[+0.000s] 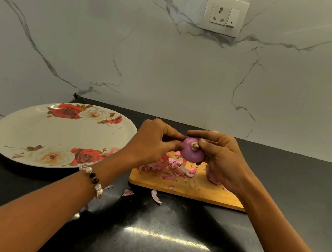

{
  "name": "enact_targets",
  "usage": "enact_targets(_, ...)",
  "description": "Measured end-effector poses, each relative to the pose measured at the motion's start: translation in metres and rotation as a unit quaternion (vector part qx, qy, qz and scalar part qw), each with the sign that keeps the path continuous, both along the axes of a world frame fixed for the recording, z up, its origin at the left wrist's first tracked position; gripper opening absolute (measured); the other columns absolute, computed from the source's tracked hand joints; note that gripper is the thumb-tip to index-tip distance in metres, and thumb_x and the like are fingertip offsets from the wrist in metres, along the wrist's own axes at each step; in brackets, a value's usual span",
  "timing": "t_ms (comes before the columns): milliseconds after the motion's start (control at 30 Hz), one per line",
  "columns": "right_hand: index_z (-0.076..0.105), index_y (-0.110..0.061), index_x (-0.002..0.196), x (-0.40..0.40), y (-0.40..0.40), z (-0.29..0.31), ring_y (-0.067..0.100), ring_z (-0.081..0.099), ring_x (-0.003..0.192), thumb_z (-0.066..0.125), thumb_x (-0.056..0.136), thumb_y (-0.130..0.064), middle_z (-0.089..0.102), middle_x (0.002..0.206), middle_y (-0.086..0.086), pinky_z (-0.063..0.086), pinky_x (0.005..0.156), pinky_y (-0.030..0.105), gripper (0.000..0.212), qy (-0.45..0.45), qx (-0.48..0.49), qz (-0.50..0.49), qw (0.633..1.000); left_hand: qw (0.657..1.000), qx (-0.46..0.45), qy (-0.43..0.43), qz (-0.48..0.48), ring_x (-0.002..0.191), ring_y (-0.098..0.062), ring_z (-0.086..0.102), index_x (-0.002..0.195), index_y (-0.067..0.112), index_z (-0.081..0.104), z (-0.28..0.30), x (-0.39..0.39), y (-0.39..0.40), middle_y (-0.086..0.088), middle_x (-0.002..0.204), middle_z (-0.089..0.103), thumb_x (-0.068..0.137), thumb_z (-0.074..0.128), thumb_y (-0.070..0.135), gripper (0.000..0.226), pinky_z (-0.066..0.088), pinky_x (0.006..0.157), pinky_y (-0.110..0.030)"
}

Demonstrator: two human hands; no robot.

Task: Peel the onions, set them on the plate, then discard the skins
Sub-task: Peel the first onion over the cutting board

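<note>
A glossy black stone countertop [162,246] meets a white marble-look backsplash [150,57] laced with grey veins. A white wall plate carrying a three-pin socket [220,14] and a rocker switch [232,18] beside it is mounted high on the wall. Overhead light throws bright streaks on the polished counter surface and faint glare across the wall.

both hands [153,143] grip onion [192,153] — above board [189,190]
</note>
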State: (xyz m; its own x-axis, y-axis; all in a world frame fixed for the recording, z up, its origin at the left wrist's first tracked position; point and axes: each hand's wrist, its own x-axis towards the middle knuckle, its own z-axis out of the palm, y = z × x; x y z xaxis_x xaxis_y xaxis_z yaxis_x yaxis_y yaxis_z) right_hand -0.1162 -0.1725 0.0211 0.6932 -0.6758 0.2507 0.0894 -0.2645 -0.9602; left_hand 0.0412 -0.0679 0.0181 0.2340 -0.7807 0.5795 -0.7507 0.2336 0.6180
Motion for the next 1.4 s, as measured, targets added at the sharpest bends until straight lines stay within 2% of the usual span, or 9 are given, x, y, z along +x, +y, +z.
enact_targets(133,0.069,-0.008,0.109,0.001,0.001,-0.001,0.027,0.064,0.110,0.047,0.098,0.001,0.068,0.114,0.014,0.056,0.093,0.038,0.026,0.005,-0.009,0.006,1.000,0.996,-0.043,-0.081,-0.006,0.073,-0.013,0.070,0.110,0.007,0.070,-0.002,0.000,0.001,-0.008,0.091,0.075,0.086,0.069,0.013,0.025,0.057,0.070,-0.018)
enact_targets(300,0.069,-0.006,0.112,0.003,0.002,-0.001,0.017,0.066,0.104,0.049,0.098,0.003,0.069,0.111,0.008,0.057,0.085,0.024,0.027,0.025,-0.047,-0.004,0.999,0.976,-0.070,-0.204,-0.007,0.057,-0.019,0.066,0.096,-0.001,0.074,-0.005,-0.004,0.001,-0.011,0.072,0.072,0.084,0.060,0.018,0.027,0.055,0.055,-0.029)
enact_targets(433,0.070,-0.012,0.112,0.004,0.005,-0.003,0.017,0.066,0.103,0.051,0.098,-0.001,0.070,0.109,0.002,0.059,0.086,0.032,0.026,0.027,-0.071,-0.008,0.997,0.976,-0.074,-0.206,0.001,0.060,-0.020,0.067,0.094,-0.002,0.074,-0.005,-0.005,-0.001,-0.012,0.073,0.072,0.082,0.061,0.018,0.026,0.056,0.058,-0.029)
enact_targets(567,0.068,-0.012,0.114,0.006,0.007,-0.004,0.020,0.068,0.099,0.052,0.097,-0.003,0.070,0.108,0.003,0.061,0.073,0.033,0.025,0.006,-0.071,-0.003,0.997,0.976,-0.089,-0.196,0.031,0.068,-0.022,0.070,0.096,-0.002,0.073,-0.006,-0.005,-0.001,-0.013,0.080,0.073,0.083,0.064,0.014,0.022,0.056,0.067,-0.027)
enact_targets(833,0.064,-0.012,0.118,0.013,0.008,-0.010,0.020,0.067,0.107,0.054,0.095,-0.002,0.070,0.113,0.003,0.059,0.080,0.030,0.027,-0.074,-0.084,0.007,0.994,0.970,-0.161,-0.126,0.135,0.070,-0.018,0.067,0.092,0.001,0.073,-0.006,-0.011,-0.002,-0.010,0.079,0.073,0.085,0.068,0.008,0.011,0.045,0.066,-0.011)
enact_targets(933,0.064,-0.013,0.118,0.015,0.010,-0.010,0.020,0.067,0.107,0.057,0.093,-0.002,0.070,0.114,0.003,0.058,0.081,0.029,0.029,-0.089,-0.088,0.012,0.992,0.969,-0.171,-0.101,0.149,0.070,-0.017,0.066,0.090,0.001,0.073,-0.005,-0.011,-0.002,-0.010,0.079,0.072,0.085,0.068,0.006,0.009,0.050,0.065,-0.016)
enact_targets(1100,0.063,-0.015,0.119,0.014,0.010,-0.012,0.022,0.066,0.111,0.062,0.084,-0.016,0.069,0.116,0.005,0.058,0.085,0.033,0.036,-0.084,-0.093,0.020,0.992,0.976,-0.130,0.015,0.174,0.068,-0.005,0.059,0.092,0.005,0.073,-0.001,-0.009,-0.001,0.001,0.078,0.068,0.087,0.067,0.010,0.010,0.048,0.063,-0.008)
enact_targets(1300,0.065,-0.014,0.119,0.013,0.006,-0.010,0.023,0.065,0.112,0.057,0.091,0.000,0.070,0.116,0.006,0.058,0.087,0.036,0.032,-0.096,-0.064,0.029,0.993,0.952,-0.065,0.279,0.104,0.070,-0.018,0.072,0.088,0.009,0.067,0.001,0.002,-0.001,-0.012,0.086,0.071,0.090,0.062,0.005,0.006,0.061,0.068,-0.034)
enact_targets(1400,0.065,-0.014,0.117,0.012,0.006,-0.009,0.024,0.066,0.111,0.058,0.089,-0.002,0.070,0.116,0.007,0.059,0.084,0.036,0.031,-0.104,-0.043,0.028,0.993,0.950,-0.053,0.293,0.092,0.072,-0.018,0.072,0.095,0.006,0.067,0.003,0.004,0.000,-0.010,0.087,0.071,0.088,0.063,0.000,0.010,0.061,0.070,-0.036)
